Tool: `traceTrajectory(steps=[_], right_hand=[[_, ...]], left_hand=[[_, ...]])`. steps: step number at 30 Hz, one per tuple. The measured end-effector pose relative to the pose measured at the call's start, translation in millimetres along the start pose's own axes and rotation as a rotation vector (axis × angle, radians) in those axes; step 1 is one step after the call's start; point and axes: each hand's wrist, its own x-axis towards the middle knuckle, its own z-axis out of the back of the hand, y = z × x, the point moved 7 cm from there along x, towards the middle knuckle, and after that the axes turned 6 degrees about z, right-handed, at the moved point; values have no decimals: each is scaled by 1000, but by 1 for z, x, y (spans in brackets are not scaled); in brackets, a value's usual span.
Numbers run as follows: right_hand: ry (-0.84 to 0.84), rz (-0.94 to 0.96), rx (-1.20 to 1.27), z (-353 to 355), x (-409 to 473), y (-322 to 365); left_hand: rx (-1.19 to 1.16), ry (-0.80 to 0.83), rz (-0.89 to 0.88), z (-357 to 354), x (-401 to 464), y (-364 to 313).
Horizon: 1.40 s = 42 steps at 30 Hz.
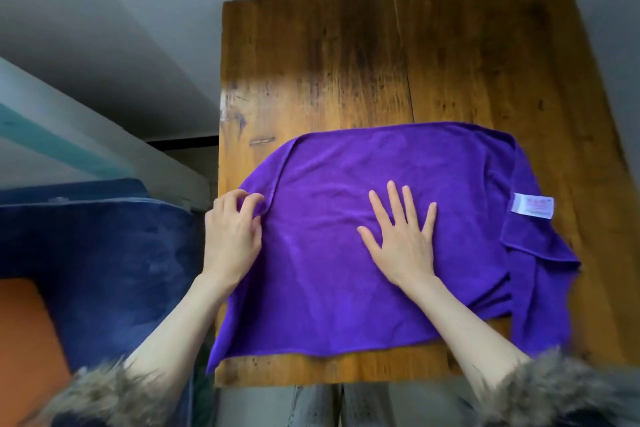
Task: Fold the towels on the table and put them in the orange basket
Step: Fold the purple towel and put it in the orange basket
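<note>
The purple towel (346,253) lay spread over the near half of the wooden tabletop (381,62), its long axis running from the left edge toward the right edge. Its left margin hung a little past the tabletop's left edge, and its near hem stopped just short of the near edge. At the right end a layer was already turned over on itself, with a white label (532,206) facing up there.

The left hand (232,236) sat at the tabletop's left edge, fingers curled and pinching the towel's far-left corner. The right hand (401,239) lay flat on the middle of the cloth, fingers straight and spread, pressing it down. So the cloth stretched away to the right of the left grip, and the right hand served as the anchor. The coming fold probably turned on that relation: the pinched left end would likely travel across the long axis toward the label end, and the left hand was plainly the nearer one to do it.

An orange shape (24,340) at the near-left, below the tabletop and beside a blue upholstered seat (104,253), was cut off by the frame; it may have been the basket, but that could not be confirmed. Whether other towels remained was not visible. Fur-trimmed sleeves (554,388) hid the upper forearms.
</note>
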Motion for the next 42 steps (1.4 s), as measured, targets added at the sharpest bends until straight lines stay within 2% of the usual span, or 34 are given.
traceTrajectory(steps=[3,7,9,11,13,16,19,20,22,25,27,29,31,33,35,37,39,42], right_hand=[[-4,4,-11,1,-1,0],[-17,-20,-5,4,-1,3],[-41,-52,18,8,3,8],[-69,-87,58,14,9,15],[-92,-79,73,19,16,27],[-102,4,46,23,33,53],[-89,63,27,20,49,76],[-76,73,24,17,52,81],[-57,78,5,11,55,88],[-59,62,-34,6,55,89],[-56,68,-42,7,55,90],[-64,77,-20,10,57,90],[-72,91,-6,15,60,94],[-74,110,-5,17,66,100],[-69,125,-16,16,73,108],[-57,137,-36,14,78,112],[-38,148,-50,11,81,112],[-9,171,-68,8,85,107]], left_hand=[[-53,19,27,5,15,13],[-297,-51,163,31,53,30],[-319,68,80,31,67,24],[-210,277,-79,17,62,10],[-79,375,-216,3,43,3],[-49,340,-277,-7,26,8],[-160,269,-305,-1,27,14],[-221,252,-268,3,31,18],[-381,195,-74,15,47,34],[-558,-19,237,41,85,65],[-608,-130,352,50,107,80],[-593,-169,390,51,115,83],[-486,-206,321,50,108,73],[-384,-204,170,41,87,54],[-303,-113,11,22,66,32],[-195,52,-88,-4,56,18],[-111,182,-94,-22,63,17],[-28,248,-105,-31,85,25]])
